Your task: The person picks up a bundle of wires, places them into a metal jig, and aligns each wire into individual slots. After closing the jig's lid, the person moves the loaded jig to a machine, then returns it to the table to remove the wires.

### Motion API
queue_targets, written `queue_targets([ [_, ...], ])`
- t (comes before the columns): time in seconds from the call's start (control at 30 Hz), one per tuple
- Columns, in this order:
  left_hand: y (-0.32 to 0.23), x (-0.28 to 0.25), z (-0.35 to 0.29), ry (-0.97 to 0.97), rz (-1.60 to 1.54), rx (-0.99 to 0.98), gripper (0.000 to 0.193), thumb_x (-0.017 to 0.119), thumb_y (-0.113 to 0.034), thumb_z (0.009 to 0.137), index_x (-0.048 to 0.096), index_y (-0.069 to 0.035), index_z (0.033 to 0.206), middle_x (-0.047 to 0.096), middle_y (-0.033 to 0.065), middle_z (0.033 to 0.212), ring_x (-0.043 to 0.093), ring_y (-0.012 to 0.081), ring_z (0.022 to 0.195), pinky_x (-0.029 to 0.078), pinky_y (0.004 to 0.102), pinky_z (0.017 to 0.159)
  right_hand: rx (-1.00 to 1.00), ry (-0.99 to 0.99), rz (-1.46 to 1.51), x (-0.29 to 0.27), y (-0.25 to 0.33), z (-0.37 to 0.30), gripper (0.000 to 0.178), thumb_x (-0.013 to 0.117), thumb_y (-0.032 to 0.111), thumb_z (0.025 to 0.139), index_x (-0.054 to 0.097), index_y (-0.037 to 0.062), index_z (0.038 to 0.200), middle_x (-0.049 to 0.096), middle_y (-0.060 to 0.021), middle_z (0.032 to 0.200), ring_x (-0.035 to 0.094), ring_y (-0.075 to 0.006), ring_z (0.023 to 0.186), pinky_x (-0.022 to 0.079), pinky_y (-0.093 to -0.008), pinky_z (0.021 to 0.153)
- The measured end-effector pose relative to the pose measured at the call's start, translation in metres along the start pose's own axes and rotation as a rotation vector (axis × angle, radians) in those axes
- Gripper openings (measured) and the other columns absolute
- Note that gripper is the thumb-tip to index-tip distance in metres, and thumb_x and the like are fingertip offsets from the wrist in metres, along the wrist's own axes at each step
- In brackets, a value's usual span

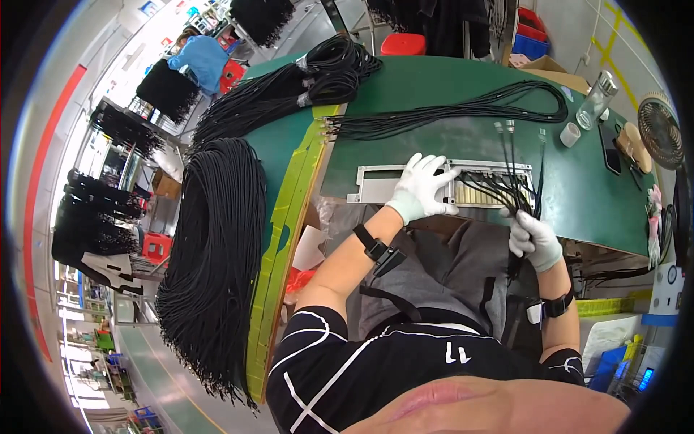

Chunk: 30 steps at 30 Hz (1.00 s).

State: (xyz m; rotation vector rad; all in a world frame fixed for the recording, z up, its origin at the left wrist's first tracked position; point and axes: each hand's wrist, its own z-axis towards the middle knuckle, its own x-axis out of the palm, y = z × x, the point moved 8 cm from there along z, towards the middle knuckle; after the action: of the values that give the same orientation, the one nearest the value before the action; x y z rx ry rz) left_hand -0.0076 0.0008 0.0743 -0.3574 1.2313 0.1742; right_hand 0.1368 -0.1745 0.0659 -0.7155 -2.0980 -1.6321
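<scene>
My left hand (423, 189), in a white glove, lies spread over a long metal fixture (374, 189) at the near edge of the green table. Its thumb and fingertips touch the fixture's frame near the middle. Inside the fixture's right half is a row of pale cream slots or blocks (471, 194), with black cables (495, 186) running across them. My gloved right hand (533, 242) is closed around a bunch of these cables just off the table edge. Several cable ends with pale connectors (510, 126) stick up beyond the fixture.
A looped cable bundle (448, 112) lies across the green table (405, 79). Thicker coils (217, 210) hang at the left, beside a yellow-green strip (289, 195). Toward the right are a glass bottle (596, 100), a white cup (570, 134), a phone (609, 150) and a fan (660, 129).
</scene>
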Motion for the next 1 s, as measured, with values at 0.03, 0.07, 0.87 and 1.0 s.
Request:
queue_targets([
  [0.03, 0.000, 0.000, 0.003, 0.006, -0.021, 0.016, 0.086, 0.070, -0.068, 0.068, 0.056, -0.020, 0.138, 0.049, 0.0194, 0.140, 0.043, 0.0357, 0.132, 0.029, 0.0523, 0.113, 0.046, 0.006, -0.022, 0.001, -0.009, -0.003, 0.034, 0.058, 0.028, 0.098, 0.059, 0.0004, 0.118, 0.043, 0.0053, 0.061, 0.034, -0.0058, 0.040, 0.036, -0.0254, 0.043],
  [0.07, 0.000, -0.001, 0.006, 0.013, -0.047, 0.035, 0.085, 0.070, -0.068, 0.067, 0.057, -0.019, 0.136, 0.051, 0.0192, 0.138, 0.046, 0.0361, 0.129, 0.031, 0.0517, 0.111, 0.092, 0.006, -0.043, 0.001, -0.019, -0.007, 0.032, 0.057, 0.028, 0.099, 0.060, 0.0012, 0.118, 0.041, 0.0061, 0.061, 0.033, -0.0050, 0.041, 0.035, -0.0246, 0.043],
  [0.87, -0.006, -0.017, -0.006, -0.128, -0.104, 0.052, 0.098, 0.080, -0.057, 0.065, 0.047, -0.013, 0.145, 0.047, 0.0234, 0.143, 0.043, 0.0375, 0.133, 0.030, 0.0493, 0.115, 0.155, -0.063, -0.209, 0.013, -0.045, -0.075, 0.028, 0.066, 0.022, 0.094, 0.065, -0.0005, 0.110, 0.046, 0.0036, 0.061, 0.040, -0.0064, 0.048, 0.031, -0.0225, 0.045],
  [1.0, -0.104, -0.023, -0.012, 0.240, -1.129, 0.259, 0.091, 0.085, -0.036, 0.069, 0.045, -0.003, 0.144, 0.043, 0.0227, 0.146, 0.042, 0.0292, 0.136, 0.034, 0.0421, 0.113, 0.164, -0.003, -0.341, 0.028, -0.011, -0.079, 0.030, 0.069, 0.022, 0.092, 0.065, -0.0013, 0.110, 0.052, 0.0026, 0.065, 0.047, -0.0092, 0.052, 0.036, -0.0246, 0.047],
])
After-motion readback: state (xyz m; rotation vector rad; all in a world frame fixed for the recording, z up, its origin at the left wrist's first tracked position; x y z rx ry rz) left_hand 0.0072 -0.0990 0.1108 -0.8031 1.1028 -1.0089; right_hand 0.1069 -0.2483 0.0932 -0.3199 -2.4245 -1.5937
